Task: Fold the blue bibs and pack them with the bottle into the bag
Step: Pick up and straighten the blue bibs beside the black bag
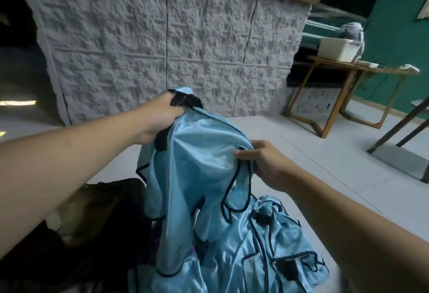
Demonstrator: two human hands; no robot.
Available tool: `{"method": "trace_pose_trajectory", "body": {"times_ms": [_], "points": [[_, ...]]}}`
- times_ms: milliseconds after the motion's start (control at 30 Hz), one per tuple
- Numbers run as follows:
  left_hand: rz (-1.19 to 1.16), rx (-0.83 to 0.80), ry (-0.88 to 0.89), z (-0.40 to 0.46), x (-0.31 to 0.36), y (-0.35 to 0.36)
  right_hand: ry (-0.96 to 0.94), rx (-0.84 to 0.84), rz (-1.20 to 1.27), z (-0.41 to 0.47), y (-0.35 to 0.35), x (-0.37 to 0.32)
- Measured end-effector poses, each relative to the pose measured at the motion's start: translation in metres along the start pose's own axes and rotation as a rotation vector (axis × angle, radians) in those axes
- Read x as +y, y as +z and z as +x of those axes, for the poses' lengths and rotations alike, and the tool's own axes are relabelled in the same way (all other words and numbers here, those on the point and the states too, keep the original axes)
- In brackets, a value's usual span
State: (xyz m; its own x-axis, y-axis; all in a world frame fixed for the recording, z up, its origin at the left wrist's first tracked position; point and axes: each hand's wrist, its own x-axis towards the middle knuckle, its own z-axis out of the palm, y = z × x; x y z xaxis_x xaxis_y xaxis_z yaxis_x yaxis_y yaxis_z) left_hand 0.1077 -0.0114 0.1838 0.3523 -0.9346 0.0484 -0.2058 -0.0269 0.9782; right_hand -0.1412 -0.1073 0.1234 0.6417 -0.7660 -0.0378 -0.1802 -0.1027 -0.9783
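A shiny light-blue bib with dark trim hangs lifted above the floor. My left hand grips its upper edge by a black patch. My right hand pinches its right shoulder strap. Below it, more blue bibs lie crumpled in a heap on the floor. A dark bag sits open at the lower left, partly hidden by my left arm and the hanging bib. No bottle is visible.
A grey rough-textured wall panel stands just ahead. A wooden side table with a white box is at the right, with dark metal legs nearer. The floor is pale tile.
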Motion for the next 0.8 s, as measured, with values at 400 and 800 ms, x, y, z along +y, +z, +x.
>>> {"method": "trace_pose_trajectory", "body": {"times_ms": [400,800], "points": [[0.118,0.143,-0.077,-0.005,-0.038,-0.029,-0.049,0.449,-0.411,-0.010,-0.022,-0.026],[0.691,-0.041,0.005,-0.004,-0.062,0.008,0.057,-0.067,-0.157,-0.054,0.010,-0.108]]}}
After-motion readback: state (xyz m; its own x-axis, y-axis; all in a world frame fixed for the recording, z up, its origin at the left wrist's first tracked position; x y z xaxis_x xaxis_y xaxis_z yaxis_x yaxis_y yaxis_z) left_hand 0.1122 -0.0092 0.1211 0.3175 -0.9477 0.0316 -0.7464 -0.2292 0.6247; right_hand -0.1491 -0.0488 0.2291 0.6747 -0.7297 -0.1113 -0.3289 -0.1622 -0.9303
